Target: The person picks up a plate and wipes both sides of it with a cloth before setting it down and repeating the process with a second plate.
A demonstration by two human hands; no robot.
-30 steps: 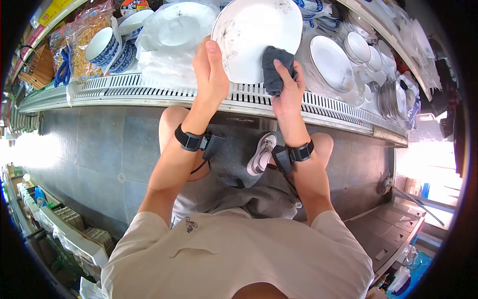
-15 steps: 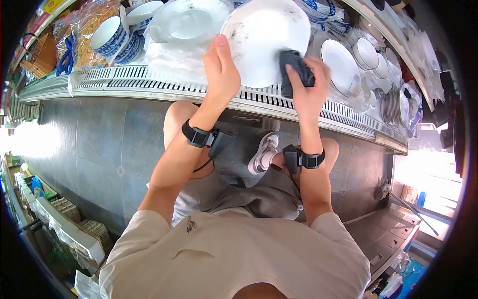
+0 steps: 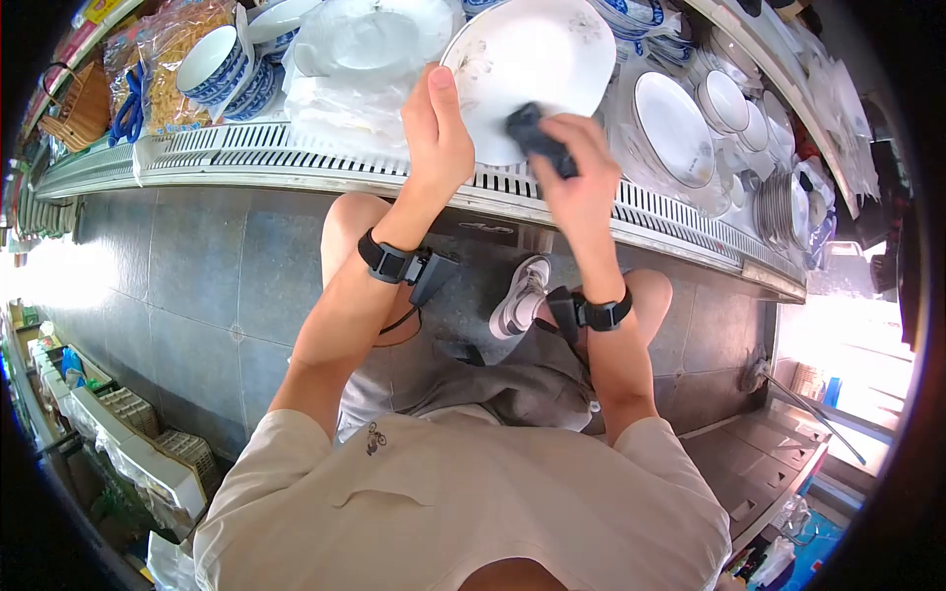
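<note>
A white plate (image 3: 537, 59) with a faint floral print is held tilted above the shelf edge. My left hand (image 3: 439, 128) grips its left rim, thumb on the near side and the other fingers mostly hidden. In my right hand (image 3: 579, 167) is a dark grey cloth (image 3: 538, 136), pressed against or very close to the lower right of the plate's face. Motion blurs the cloth and the right fingers somewhat. Both wrists wear black straps with small devices.
A slotted metal shelf (image 3: 345, 163) carries blue-patterned bowls (image 3: 212, 69), plastic-wrapped plates (image 3: 370, 39), a white oval plate (image 3: 674, 128), stacked bowls (image 3: 724, 103) and a wicker basket (image 3: 77, 110). Below are my knees and a tiled floor (image 3: 197, 256). Crates (image 3: 128, 414) stand at the lower left.
My right hand has moved left with the cloth, from the plate's right edge to its lower middle. The plate has tilted slightly; my left hand stays nearly in place.
</note>
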